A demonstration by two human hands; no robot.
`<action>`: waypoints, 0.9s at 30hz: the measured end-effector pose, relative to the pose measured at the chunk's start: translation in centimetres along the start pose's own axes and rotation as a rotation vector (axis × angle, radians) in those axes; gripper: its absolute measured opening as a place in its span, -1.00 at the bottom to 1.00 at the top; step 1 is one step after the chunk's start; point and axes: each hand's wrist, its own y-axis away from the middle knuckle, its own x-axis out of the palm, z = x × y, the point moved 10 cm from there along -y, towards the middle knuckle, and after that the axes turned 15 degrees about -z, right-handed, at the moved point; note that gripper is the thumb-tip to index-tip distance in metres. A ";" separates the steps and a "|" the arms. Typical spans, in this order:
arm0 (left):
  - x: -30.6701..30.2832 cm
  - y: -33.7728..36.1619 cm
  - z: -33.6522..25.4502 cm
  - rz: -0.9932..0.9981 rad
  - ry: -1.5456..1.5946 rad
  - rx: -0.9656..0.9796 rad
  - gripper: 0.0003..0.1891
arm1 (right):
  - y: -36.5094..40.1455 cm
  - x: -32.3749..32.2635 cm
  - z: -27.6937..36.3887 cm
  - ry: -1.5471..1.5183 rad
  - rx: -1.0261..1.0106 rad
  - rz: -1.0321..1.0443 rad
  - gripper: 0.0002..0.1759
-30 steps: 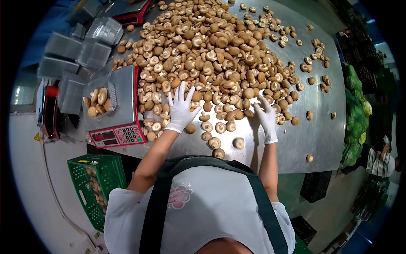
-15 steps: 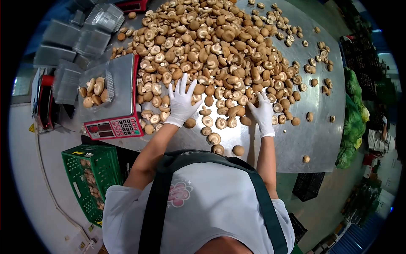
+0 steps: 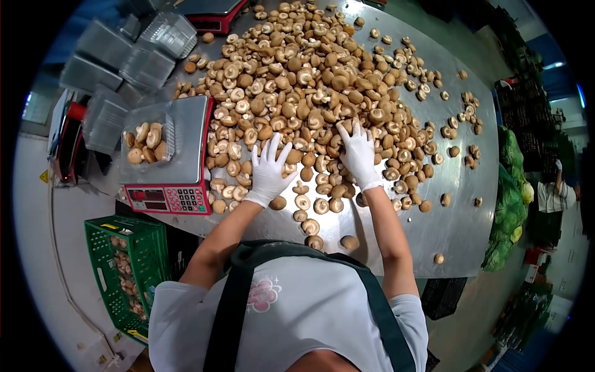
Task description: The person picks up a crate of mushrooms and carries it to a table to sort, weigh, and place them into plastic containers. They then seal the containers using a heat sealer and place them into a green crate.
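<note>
A large heap of shiitake mushrooms [image 3: 316, 80] covers the middle of the metal table [image 3: 458, 229]. At the heap's near left edge rests my left hand [image 3: 270, 173], white-gloved, with its fingers spread and nothing held. My right hand [image 3: 359, 158], gloved too, reaches onto the front of the heap with fingers stretched out over mushrooms; what lies under its palm is hidden. To the left, a red scale [image 3: 166, 199] bears a clear plastic tray [image 3: 168, 127] with several mushrooms in it. Loose mushrooms lie between my hands and my body, stems mostly upward.
Clear plastic containers [image 3: 102, 46] stand stacked at the far left, near a second red scale [image 3: 217, 23]. A green crate [image 3: 102, 248] of mushrooms sits below the table's left side. Bagged green vegetables [image 3: 511, 198] line the right side. Another person [image 3: 555, 195] is at the far right.
My right hand has moved left and farther into the heap. My left hand stays spread in about the same place among the mushrooms. The view has shifted slightly.
</note>
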 end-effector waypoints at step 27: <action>0.3 -0.2 0.3 0.022 0.010 -0.052 -0.31 | -0.4 -0.9 -17.1 -0.519 0.482 0.301 -0.35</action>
